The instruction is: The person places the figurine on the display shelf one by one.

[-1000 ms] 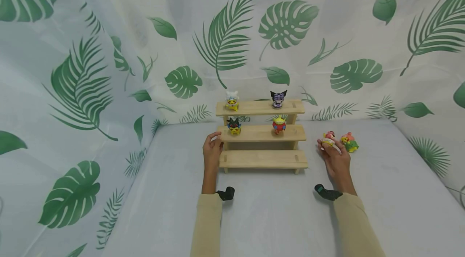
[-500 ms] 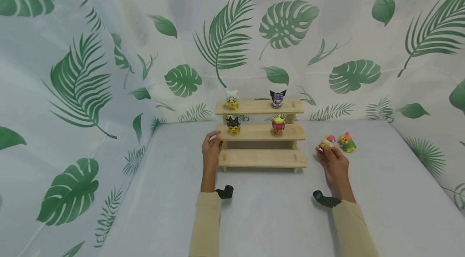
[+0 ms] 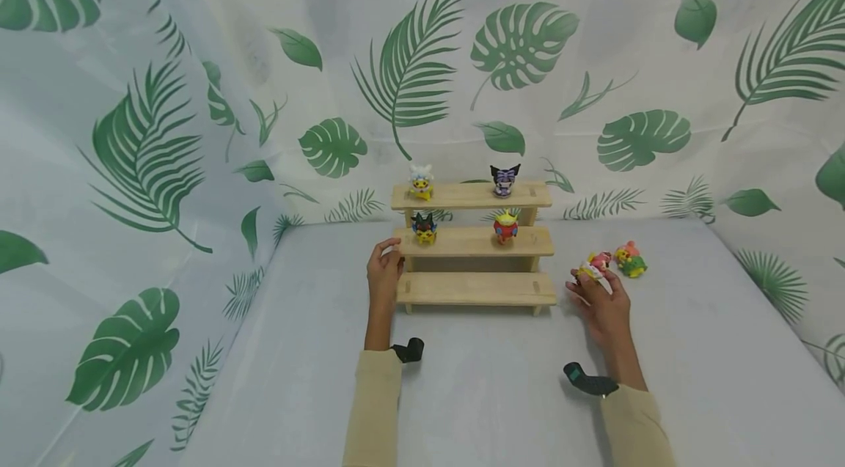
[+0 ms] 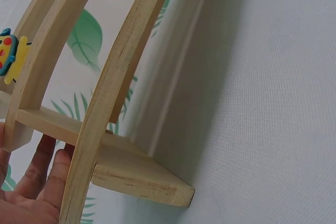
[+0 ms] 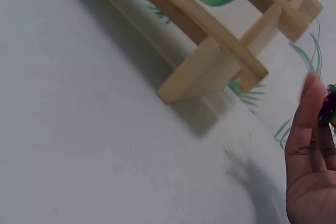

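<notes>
My right hand (image 3: 602, 306) pinches a small figurine (image 3: 590, 267) with pink, white and yellow parts, tilted, right of the stepped wooden shelf (image 3: 477, 289). Only a dark and yellow-green sliver of the held figurine (image 5: 329, 106) enters the right wrist view. Just behind it sits a figurine in green with a pink top (image 3: 631, 260). At the shelf's left end, my left hand (image 3: 384, 273) grips the end of the middle step; in the left wrist view its fingers (image 4: 38, 170) reach behind the wood.
On the top step stand a white-hooded yellow figurine (image 3: 421, 182) and a purple-black one (image 3: 505, 180). The middle step carries a black-eared yellow figurine (image 3: 425, 229) and a red-and-yellow one (image 3: 506, 226). A leaf-patterned cloth (image 3: 409, 49) hangs behind the white tabletop (image 3: 488, 386).
The right hand has drawn slightly left and toward me with its figurine, which has tipped over and moved apart from the green one. The left hand stays at the shelf.
</notes>
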Tool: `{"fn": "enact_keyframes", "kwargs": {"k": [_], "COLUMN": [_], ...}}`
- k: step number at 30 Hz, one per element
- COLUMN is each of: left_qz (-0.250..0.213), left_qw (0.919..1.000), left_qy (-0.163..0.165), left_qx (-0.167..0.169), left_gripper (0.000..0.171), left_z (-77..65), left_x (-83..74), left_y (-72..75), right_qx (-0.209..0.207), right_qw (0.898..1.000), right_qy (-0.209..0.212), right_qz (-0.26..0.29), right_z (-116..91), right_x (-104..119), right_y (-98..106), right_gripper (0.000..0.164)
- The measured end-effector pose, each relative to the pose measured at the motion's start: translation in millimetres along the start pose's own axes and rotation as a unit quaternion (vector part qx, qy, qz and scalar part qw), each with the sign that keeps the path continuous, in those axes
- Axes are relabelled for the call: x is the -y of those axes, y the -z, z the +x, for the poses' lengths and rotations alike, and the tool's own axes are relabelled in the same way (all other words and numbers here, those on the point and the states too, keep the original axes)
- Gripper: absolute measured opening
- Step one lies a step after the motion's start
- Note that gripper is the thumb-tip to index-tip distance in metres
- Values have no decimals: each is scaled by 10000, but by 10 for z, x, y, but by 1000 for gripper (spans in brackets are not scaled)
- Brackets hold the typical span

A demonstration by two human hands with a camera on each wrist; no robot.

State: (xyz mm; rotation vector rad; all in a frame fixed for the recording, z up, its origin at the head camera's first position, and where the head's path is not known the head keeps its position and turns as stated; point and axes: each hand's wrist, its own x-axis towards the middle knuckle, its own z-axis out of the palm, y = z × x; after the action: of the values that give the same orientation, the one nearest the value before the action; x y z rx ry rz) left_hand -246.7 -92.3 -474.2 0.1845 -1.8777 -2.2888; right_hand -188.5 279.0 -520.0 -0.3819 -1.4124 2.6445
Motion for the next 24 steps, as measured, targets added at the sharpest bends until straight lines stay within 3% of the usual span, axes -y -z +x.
{"fn": "enact_keyframes", "kwargs": {"k": [4,10,13,17,20,24], "left_qz": [-38,52,61,4,-49,-45], "left_qw": [10000,10000,10000,10000,10000,10000], "left_qy": [-20,4,42,35,12,34], "left_qx": [43,41,20,30,53,55], "left_gripper": [27,26,26,27,27,27], "left_z": [4,7,10,17,12,-2], "left_x": [8,1,0,0,-6,-9], "left_y": [3,1,-2,2,6,5], "right_qx": [453,633,610,646,767,941], "right_qw": [9979,9860,9714,9398,9251,9178], "right_qy": [362,846,923,990,1088,1269], "right_qz": [-287,-1292,-2103,-3206,-3555,-3643], "right_z": [-50,-98,-163,-227,-222,-224], "right_x": [-21,-31,-5,-11,-71,-160], "right_y": [-95,-240,-348,-478,-533,-629], "right_gripper": [32,39,43,46,49,52]}}
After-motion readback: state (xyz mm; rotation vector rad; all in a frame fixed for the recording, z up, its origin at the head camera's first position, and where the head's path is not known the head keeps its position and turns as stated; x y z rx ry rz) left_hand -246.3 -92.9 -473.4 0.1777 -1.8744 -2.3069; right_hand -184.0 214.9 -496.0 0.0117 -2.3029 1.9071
